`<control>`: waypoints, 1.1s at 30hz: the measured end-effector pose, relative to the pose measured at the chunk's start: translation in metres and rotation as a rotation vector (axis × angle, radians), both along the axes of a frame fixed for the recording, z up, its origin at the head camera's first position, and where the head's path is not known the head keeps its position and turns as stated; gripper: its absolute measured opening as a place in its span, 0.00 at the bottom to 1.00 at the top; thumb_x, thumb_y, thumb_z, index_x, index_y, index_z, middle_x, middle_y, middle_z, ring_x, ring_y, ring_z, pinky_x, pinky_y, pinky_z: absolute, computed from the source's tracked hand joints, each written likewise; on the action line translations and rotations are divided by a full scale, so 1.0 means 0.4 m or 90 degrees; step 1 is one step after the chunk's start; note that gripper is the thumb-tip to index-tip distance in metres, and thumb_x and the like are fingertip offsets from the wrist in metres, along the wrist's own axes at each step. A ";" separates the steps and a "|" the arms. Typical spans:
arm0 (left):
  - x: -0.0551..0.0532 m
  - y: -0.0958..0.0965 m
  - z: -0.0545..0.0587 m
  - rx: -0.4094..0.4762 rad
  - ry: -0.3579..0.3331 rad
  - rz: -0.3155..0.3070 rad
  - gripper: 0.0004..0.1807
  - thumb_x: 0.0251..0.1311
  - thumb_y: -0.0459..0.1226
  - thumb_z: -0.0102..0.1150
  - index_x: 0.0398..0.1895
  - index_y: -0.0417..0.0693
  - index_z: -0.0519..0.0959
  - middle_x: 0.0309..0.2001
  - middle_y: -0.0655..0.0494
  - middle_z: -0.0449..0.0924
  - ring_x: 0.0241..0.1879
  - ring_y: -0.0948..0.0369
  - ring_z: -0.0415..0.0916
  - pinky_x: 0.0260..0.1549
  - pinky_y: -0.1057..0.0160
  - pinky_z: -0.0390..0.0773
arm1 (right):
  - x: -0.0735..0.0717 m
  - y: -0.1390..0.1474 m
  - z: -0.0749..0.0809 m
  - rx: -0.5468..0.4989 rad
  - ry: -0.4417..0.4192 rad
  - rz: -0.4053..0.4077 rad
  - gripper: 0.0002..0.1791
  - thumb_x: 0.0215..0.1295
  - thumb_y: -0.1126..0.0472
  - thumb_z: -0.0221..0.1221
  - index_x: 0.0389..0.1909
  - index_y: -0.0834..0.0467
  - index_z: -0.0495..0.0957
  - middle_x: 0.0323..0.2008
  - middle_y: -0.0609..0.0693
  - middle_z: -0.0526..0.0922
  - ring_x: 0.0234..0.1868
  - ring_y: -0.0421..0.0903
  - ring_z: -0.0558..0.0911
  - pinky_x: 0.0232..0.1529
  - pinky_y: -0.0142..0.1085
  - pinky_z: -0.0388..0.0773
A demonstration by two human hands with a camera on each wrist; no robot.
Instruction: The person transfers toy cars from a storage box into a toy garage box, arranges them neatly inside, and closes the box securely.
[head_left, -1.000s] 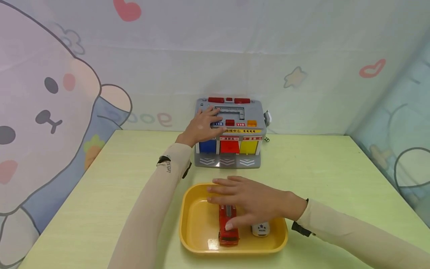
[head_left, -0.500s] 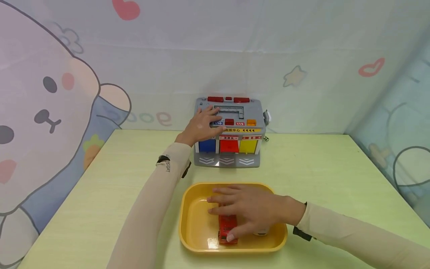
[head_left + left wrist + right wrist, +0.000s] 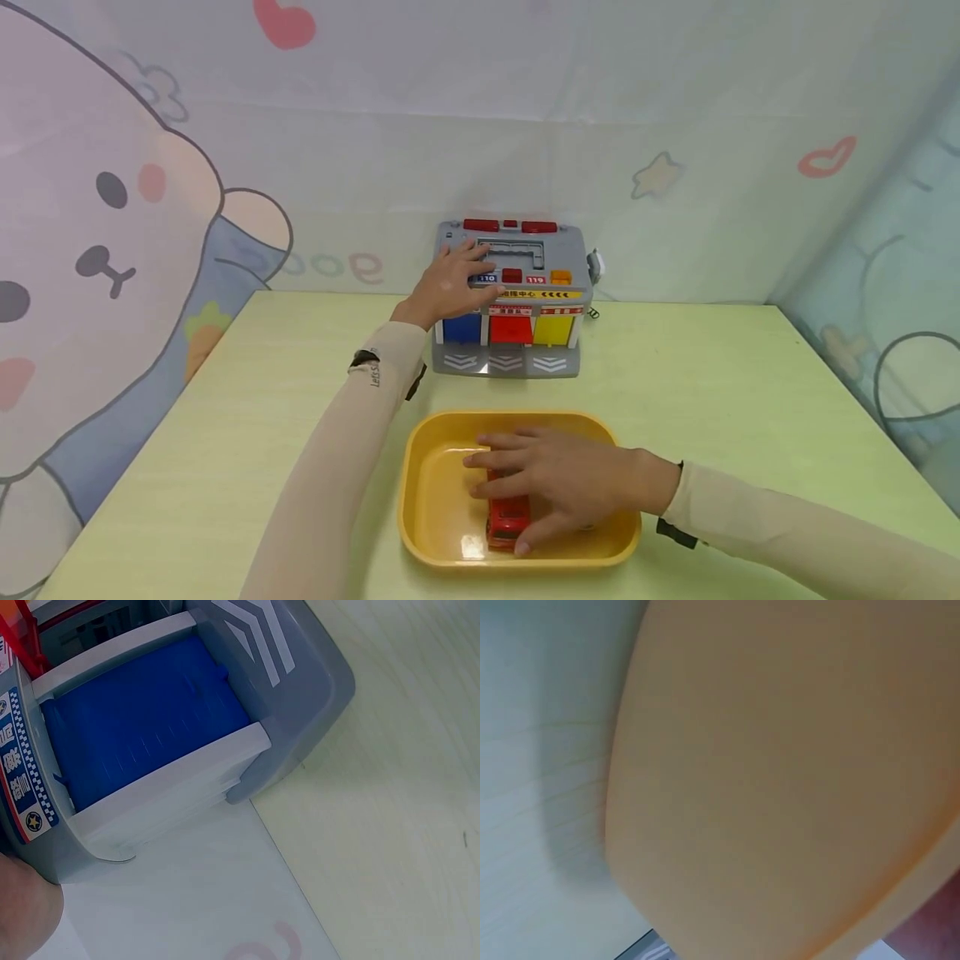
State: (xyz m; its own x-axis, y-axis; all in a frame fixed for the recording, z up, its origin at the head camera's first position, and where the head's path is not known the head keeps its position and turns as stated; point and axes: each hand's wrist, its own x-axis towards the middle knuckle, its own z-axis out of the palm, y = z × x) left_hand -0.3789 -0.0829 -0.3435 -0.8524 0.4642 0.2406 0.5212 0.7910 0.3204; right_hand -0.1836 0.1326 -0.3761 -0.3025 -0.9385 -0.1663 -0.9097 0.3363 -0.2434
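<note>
A grey toy garage (image 3: 566, 250) with blue, red and yellow doors stands at the back of the table. My left hand (image 3: 450, 283) rests on the left of its roof, fingers spread. In the left wrist view the blue door (image 3: 150, 720) is down, while the red door (image 3: 26, 641) beside it sticks outward. My right hand (image 3: 566, 479) is inside a yellow tray (image 3: 442, 557), fingers spread over a red toy fire truck (image 3: 508, 525). Its thumb lies by the truck's front end. The white police car seen earlier is almost wholly hidden beneath this hand.
The tray stands on a pale green table (image 3: 720, 383), in front of the garage. A printed cloth (image 3: 480, 125) hangs behind the table. In the right wrist view the tray's outer wall (image 3: 780, 765) fills most of the picture.
My right hand has lowered into the tray and shifted slightly toward me, covering the white police car. The left hand has stayed on the garage roof.
</note>
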 end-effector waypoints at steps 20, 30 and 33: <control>0.004 -0.003 0.003 -0.006 0.006 0.005 0.33 0.67 0.57 0.52 0.69 0.50 0.74 0.77 0.52 0.59 0.81 0.53 0.45 0.78 0.45 0.39 | 0.003 0.001 -0.017 -0.005 0.014 0.005 0.38 0.63 0.30 0.56 0.73 0.37 0.67 0.79 0.42 0.55 0.80 0.52 0.54 0.74 0.53 0.62; 0.003 0.001 0.002 -0.014 0.000 0.007 0.33 0.67 0.58 0.51 0.69 0.50 0.73 0.78 0.52 0.59 0.81 0.53 0.45 0.78 0.45 0.40 | 0.001 -0.003 -0.023 -0.001 0.041 0.019 0.36 0.63 0.32 0.59 0.71 0.38 0.69 0.77 0.44 0.60 0.78 0.52 0.59 0.73 0.51 0.65; 0.004 0.000 0.003 -0.015 0.001 0.013 0.33 0.67 0.58 0.51 0.69 0.51 0.73 0.77 0.52 0.59 0.80 0.53 0.45 0.78 0.46 0.40 | -0.001 -0.004 -0.027 -0.007 0.044 0.023 0.35 0.63 0.33 0.60 0.70 0.38 0.70 0.76 0.44 0.62 0.78 0.51 0.60 0.73 0.50 0.66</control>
State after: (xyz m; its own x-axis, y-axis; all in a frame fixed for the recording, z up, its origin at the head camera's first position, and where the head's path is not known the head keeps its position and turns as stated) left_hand -0.3774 -0.0831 -0.3424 -0.8610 0.4527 0.2318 0.5060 0.8084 0.3008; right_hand -0.1838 0.1309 -0.3870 -0.2791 -0.9507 -0.1353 -0.9361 0.3008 -0.1825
